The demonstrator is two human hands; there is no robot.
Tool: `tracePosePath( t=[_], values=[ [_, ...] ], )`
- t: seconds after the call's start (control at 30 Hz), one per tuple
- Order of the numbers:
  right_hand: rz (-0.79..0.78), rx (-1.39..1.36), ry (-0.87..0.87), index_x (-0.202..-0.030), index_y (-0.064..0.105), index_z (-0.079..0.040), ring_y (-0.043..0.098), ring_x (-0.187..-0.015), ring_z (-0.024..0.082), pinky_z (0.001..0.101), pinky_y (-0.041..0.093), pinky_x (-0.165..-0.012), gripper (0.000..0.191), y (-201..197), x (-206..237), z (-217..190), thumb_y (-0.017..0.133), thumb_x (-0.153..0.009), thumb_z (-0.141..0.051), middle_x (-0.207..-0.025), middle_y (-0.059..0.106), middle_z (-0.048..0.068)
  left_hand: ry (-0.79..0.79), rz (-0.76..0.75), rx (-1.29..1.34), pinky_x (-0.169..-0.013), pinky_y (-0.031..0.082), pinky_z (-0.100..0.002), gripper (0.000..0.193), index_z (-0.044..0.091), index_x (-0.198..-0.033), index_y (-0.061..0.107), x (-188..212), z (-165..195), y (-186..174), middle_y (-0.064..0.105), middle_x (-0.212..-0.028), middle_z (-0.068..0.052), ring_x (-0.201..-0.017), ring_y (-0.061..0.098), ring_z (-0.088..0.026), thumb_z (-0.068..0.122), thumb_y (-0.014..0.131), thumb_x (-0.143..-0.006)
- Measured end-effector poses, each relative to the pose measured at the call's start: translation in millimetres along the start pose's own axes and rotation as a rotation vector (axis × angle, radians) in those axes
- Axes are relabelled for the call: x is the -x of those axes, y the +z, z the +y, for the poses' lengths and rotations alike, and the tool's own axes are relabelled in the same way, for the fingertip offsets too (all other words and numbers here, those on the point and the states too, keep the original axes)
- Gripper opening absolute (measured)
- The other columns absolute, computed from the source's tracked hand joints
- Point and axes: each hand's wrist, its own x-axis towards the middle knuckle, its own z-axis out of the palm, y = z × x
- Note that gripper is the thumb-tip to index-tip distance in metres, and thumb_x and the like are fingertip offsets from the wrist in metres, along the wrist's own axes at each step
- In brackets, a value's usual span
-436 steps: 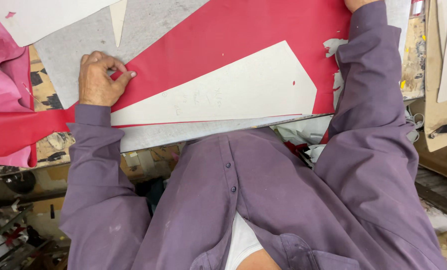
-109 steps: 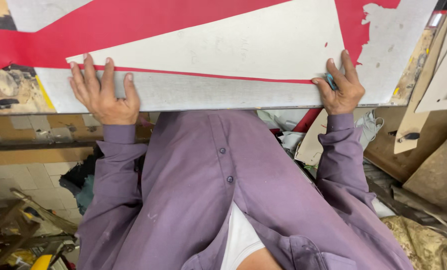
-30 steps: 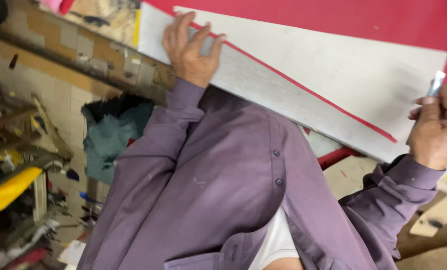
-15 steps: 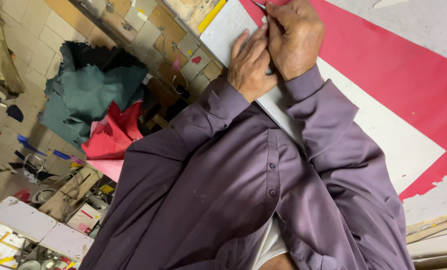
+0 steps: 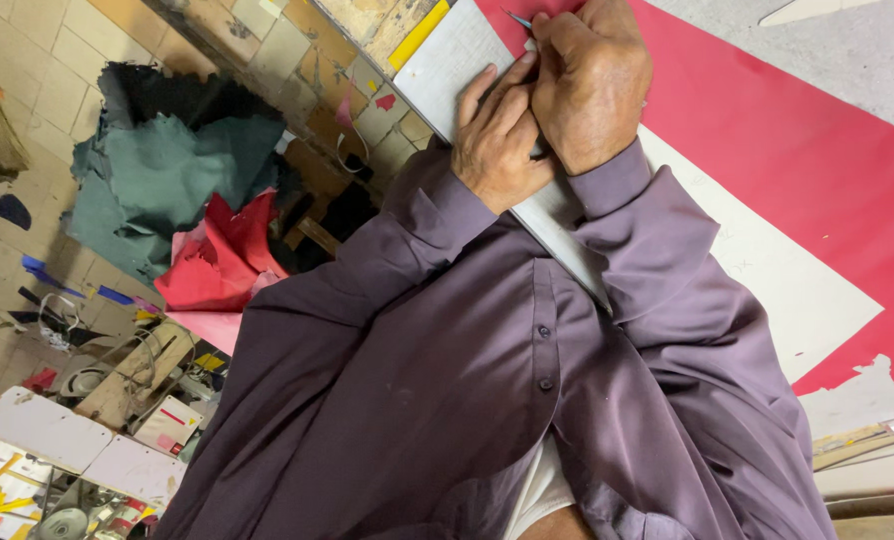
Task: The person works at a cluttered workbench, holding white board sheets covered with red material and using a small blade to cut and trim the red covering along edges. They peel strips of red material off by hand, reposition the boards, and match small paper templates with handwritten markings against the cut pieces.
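Observation:
A big red sheet (image 5: 767,130) lies on a grey cutting board (image 5: 445,62), with a white pattern template (image 5: 777,290) flat on top of it. My right hand (image 5: 592,85) is closed around a thin cutting knife (image 5: 517,17) whose blade tip meets the red sheet at the board's corner. My left hand (image 5: 502,140) sits right beside it, fingers pressed down on the board's edge and touching the right hand. Both purple sleeves cross over the template's near edge.
On the tiled floor to the left are a heap of dark green and black scraps (image 5: 167,170) and red and pink offcuts (image 5: 222,265). White boards and small clutter (image 5: 57,450) fill the lower left. Wooden strips (image 5: 867,440) lie at the lower right.
My hands were spread wide along the template's edge a second ago. They have come together at the board's corner, and the view has swung left toward the floor.

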Motion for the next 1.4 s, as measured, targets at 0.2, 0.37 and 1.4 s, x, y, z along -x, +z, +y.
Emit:
tracePosePath(
  t=[0.2, 0.37, 1.4],
  values=[
    [0.008, 0.069, 0.019, -0.096, 0.074, 0.000, 0.060, -0.083, 0.032, 0.0444, 0.047, -0.068, 0.012, -10, 9, 8, 0.076, -0.087, 0.008, -0.084, 0.060, 0.013, 0.034, -0.009, -0.046, -0.123, 0.031, -0.052, 0.040, 0.002, -0.110, 0.066, 1, 0, 3, 0.062, -0.134, -0.010, -0.143, 0.050, -0.027, 0.027, 0.089, -0.088],
    [-0.027, 0.060, 0.047, -0.099, 0.073, 0.000, 0.061, -0.087, 0.033, 0.0444, 0.048, -0.071, 0.018, -25, 23, 18, 0.073, -0.085, 0.010, -0.087, 0.061, 0.013, 0.021, -0.032, -0.045, -0.121, 0.029, -0.052, 0.046, 0.003, -0.118, 0.069, 2, 1, 3, 0.063, -0.131, -0.008, -0.141, 0.050, -0.028, 0.026, 0.089, -0.084],
    [0.041, 0.253, 0.222, -0.096, 0.075, -0.003, 0.061, -0.088, 0.032, 0.0438, 0.051, -0.071, 0.018, -166, 195, 107, 0.074, -0.084, 0.010, -0.087, 0.059, 0.012, 0.010, -0.080, -0.118, -0.122, 0.034, -0.058, 0.053, 0.002, -0.117, 0.074, 24, 20, 31, 0.064, -0.129, -0.010, -0.139, 0.056, -0.034, 0.031, 0.107, -0.087]
  ],
)
